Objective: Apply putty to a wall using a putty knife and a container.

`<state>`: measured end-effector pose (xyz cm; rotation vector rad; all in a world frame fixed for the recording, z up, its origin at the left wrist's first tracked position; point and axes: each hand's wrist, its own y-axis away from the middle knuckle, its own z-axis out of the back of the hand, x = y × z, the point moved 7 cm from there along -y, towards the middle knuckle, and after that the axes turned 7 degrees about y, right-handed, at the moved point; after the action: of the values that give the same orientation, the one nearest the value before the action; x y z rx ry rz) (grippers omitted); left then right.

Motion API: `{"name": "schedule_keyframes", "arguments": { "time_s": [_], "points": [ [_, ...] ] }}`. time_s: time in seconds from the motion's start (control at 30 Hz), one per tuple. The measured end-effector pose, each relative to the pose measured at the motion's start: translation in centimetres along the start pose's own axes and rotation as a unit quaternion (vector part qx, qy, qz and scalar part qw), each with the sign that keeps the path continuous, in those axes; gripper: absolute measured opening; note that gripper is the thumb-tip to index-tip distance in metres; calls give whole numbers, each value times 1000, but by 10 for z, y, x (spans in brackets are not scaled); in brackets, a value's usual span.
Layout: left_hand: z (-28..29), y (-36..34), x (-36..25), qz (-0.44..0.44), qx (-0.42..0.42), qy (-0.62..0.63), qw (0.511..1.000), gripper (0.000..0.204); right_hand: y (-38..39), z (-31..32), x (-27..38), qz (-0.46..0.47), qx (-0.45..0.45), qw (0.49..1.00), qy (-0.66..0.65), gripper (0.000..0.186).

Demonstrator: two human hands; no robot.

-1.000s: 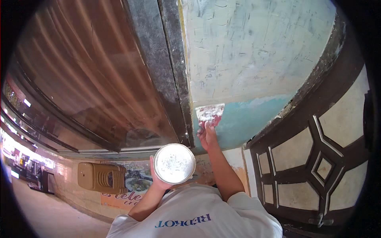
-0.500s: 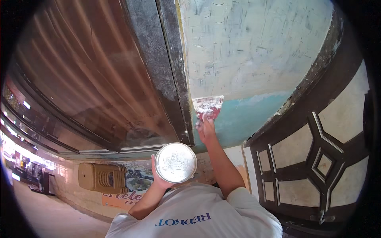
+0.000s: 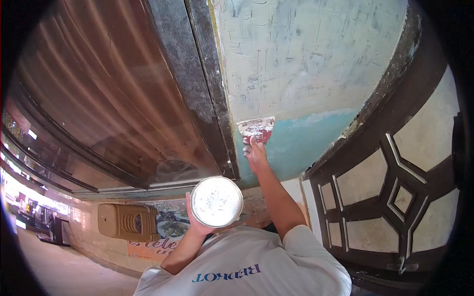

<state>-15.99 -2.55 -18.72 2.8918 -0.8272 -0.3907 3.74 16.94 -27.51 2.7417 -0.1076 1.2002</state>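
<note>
In my right hand is a red putty knife, its wide blade smeared with white filler. The blade meets the wall where a whitish coat borders bare turquoise paint, close to the dark window frame. My left hand grips a round tub from its left side and below, at chest height. The tub's pale, speckled top faces up; whether that is a lid or filler inside, I cannot tell.
On the left, a dark-framed window shows brown curtains. A dark door with pale panels stands on the right. Stacked brown plastic chairs sit at the lower left beside a printed banner. A dark piece of furniture stands farther left.
The putty knife and my right hand appear slightly higher and to the left in the picture. The view has shifted a little too. Both hands keep their holds.
</note>
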Motion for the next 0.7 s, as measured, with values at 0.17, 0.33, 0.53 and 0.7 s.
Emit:
{"name": "schedule_keyframes", "arguments": {
  "time_s": [0.17,0.33,0.53,0.7],
  "points": [
    [0,14,5,-42,-7,-34,999,87,49,24,-6,18,-24,999,26,26],
    [-2,11,10,-10,-14,14,1000,87,25,-2,36,60,4,998,10,24],
    [-15,13,17,-29,1,31,999,86,58,33,12,4,-14,995,95,21],
    [-13,7,21,1,-21,1,1000,85,40,-28,89,137,23,989,50,23]
  ]
}}
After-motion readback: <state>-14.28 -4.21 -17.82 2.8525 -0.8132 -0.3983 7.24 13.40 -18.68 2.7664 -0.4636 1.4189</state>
